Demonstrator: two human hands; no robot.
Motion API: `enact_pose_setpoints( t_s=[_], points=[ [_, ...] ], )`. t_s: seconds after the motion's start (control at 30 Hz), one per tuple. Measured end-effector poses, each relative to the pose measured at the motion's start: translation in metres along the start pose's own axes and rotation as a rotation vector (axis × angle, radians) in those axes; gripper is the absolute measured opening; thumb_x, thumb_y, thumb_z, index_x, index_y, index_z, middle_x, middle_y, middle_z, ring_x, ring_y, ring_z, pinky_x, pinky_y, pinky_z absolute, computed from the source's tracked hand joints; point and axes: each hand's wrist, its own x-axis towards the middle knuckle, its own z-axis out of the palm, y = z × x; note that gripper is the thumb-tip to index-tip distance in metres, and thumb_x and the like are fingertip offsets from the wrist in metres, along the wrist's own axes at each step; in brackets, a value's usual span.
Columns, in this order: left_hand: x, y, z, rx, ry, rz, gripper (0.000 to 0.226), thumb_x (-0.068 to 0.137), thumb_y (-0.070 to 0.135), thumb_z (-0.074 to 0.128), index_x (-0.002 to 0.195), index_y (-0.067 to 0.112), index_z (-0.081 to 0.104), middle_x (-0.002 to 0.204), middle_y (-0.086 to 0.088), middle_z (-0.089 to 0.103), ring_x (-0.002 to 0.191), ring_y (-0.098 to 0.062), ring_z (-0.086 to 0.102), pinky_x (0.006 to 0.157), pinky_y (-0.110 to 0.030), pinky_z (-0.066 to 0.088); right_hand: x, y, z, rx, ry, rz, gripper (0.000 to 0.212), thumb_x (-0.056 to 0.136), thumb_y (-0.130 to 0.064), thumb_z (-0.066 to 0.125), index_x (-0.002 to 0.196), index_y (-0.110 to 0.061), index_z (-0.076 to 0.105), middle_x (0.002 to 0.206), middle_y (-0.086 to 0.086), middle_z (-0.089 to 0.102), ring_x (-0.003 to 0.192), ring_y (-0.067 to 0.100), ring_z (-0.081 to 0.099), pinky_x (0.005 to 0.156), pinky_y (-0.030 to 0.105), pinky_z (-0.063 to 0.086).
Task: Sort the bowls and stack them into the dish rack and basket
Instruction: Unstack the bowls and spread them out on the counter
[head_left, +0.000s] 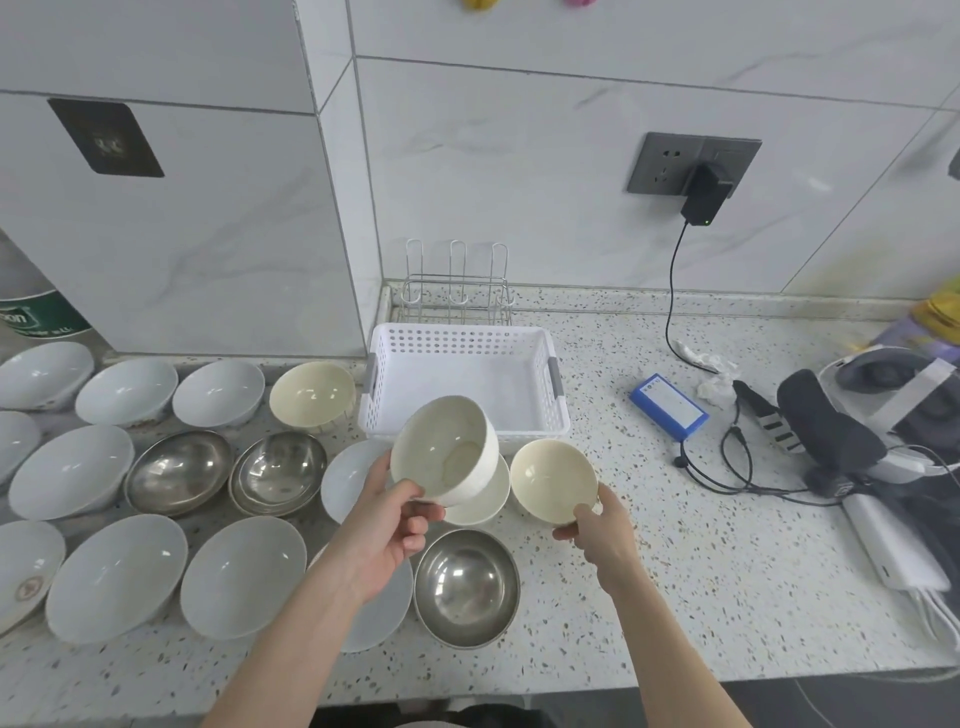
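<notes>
The left hand (387, 525) holds a cream bowl (444, 449) tilted toward the camera, thumb curled over the near rim and the other fingers wrapped under its base. The bowl hangs above the counter (675, 571), just in front of the basket (462, 382), over another cream bowl (485, 493) of which only an edge shows. The right hand (595, 525) grips a second cream bowl (553, 480) from below on its right side, thumb pressed on the near wall and fingers curled behind it; whether this bowl touches the counter cannot be told.

Both held bowls are smooth, deep and round with a matte finish. The basket is white plastic, rectangular, with perforated walls and grey handles. Behind it stands a thin wire dish rack (454, 288) with upright loops. To the left lie wide, shallow, glossy white bowls (119, 577) and shiny steel bowls (179, 470); one more steel bowl (467, 587) sits between the forearms. The counter is pale speckled stone.
</notes>
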Motion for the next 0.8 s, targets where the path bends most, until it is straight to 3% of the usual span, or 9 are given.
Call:
enact_pose_setpoints(
  t_s=[0.13, 0.2, 0.27, 0.3, 0.33, 0.47, 0.6, 0.73, 0.8],
  points=[
    [0.004, -0.003, 0.008, 0.072, -0.026, -0.001, 0.043, 0.093, -0.001, 0.042, 0.123, 0.029, 0.053, 0.061, -0.012, 0.064, 0.04, -0.009, 0.043, 0.034, -0.017, 0.033, 0.0, 0.002, -0.008, 0.007, -0.111, 0.062, 0.054, 0.098, -0.031, 0.042, 0.149, -0.033, 0.025, 0.076, 0.009, 0.075, 0.046, 0.012, 0.04, 0.04, 0.019, 0.028],
    [0.005, -0.005, 0.013, 0.129, -0.051, 0.001, 0.047, 0.093, -0.003, 0.041, 0.124, 0.031, 0.051, 0.061, -0.012, 0.066, 0.041, -0.009, 0.046, 0.034, -0.017, 0.033, -0.005, 0.003, -0.013, 0.007, -0.106, 0.097, 0.061, 0.099, -0.046, 0.038, 0.153, -0.031, 0.014, 0.082, 0.009, 0.074, 0.054, 0.013, 0.044, 0.045, 0.023, 0.036],
    [0.005, -0.008, 0.02, 0.211, -0.085, -0.001, 0.051, 0.093, -0.002, 0.041, 0.123, 0.038, 0.05, 0.062, -0.013, 0.067, 0.042, -0.01, 0.047, 0.035, -0.019, 0.034, -0.011, 0.008, -0.02, 0.007, 0.023, 0.069, 0.062, 0.097, -0.051, 0.037, 0.151, -0.024, 0.022, 0.083, 0.008, 0.071, 0.077, 0.019, 0.055, 0.072, 0.038, 0.05],
    [0.004, -0.009, 0.024, 0.257, -0.105, -0.003, 0.054, 0.093, -0.001, 0.042, 0.123, 0.043, 0.049, 0.062, -0.013, 0.067, 0.043, -0.011, 0.048, 0.036, -0.019, 0.034, -0.015, 0.01, -0.025, 0.029, 0.094, 0.035, 0.059, 0.096, -0.051, 0.039, 0.147, -0.022, 0.032, 0.082, 0.007, 0.069, 0.086, 0.019, 0.057, 0.083, 0.043, 0.048],
    [0.003, -0.012, 0.029, 0.304, -0.127, -0.005, 0.056, 0.093, -0.001, 0.042, 0.122, 0.047, 0.047, 0.062, -0.013, 0.068, 0.045, -0.012, 0.049, 0.037, -0.02, 0.034, -0.02, 0.01, -0.03, 0.075, 0.129, -0.006, 0.052, 0.096, -0.05, 0.041, 0.14, -0.022, 0.043, 0.078, 0.006, 0.069, 0.083, 0.017, 0.057, 0.082, 0.041, 0.048],
    [0.001, -0.026, 0.051, 0.493, -0.224, -0.013, 0.061, 0.093, 0.001, 0.041, 0.13, 0.05, 0.04, 0.061, -0.012, 0.069, 0.043, -0.011, 0.049, 0.04, -0.021, 0.032, -0.044, 0.006, -0.046, 0.232, -0.022, -0.147, 0.034, 0.099, -0.046, 0.043, 0.112, -0.024, 0.065, 0.06, 0.007, 0.066, 0.042, 0.007, 0.035, 0.042, 0.018, 0.032],
    [0.0, -0.043, 0.068, 0.574, -0.277, -0.011, 0.063, 0.094, 0.001, 0.04, 0.138, 0.045, 0.034, 0.062, -0.011, 0.067, 0.04, -0.009, 0.054, 0.038, -0.019, 0.031, -0.058, 0.006, -0.054, 0.23, -0.135, -0.239, 0.035, 0.087, -0.05, 0.053, 0.097, -0.021, 0.069, 0.058, 0.012, 0.063, 0.041, 0.011, 0.032, 0.041, 0.018, 0.027],
    [0.001, -0.056, 0.069, 0.635, -0.29, -0.013, 0.064, 0.094, 0.003, 0.041, 0.143, 0.043, 0.029, 0.066, -0.011, 0.067, 0.043, -0.008, 0.058, 0.039, -0.019, 0.033, -0.059, 0.013, -0.057, 0.04, -0.114, -0.222, 0.022, 0.086, -0.019, 0.06, 0.106, -0.022, 0.067, 0.058, 0.01, 0.067, 0.051, 0.018, 0.045, 0.046, 0.024, 0.034],
    [0.0, -0.06, 0.067, 0.675, -0.337, -0.028, 0.062, 0.096, 0.009, 0.043, 0.142, 0.047, 0.025, 0.066, -0.009, 0.07, 0.044, -0.007, 0.059, 0.039, -0.019, 0.034, -0.059, 0.018, -0.058, -0.045, -0.108, -0.205, 0.028, 0.078, -0.019, 0.055, 0.103, -0.025, 0.066, 0.057, 0.009, 0.068, 0.049, 0.019, 0.045, 0.044, 0.025, 0.033]
  ],
)
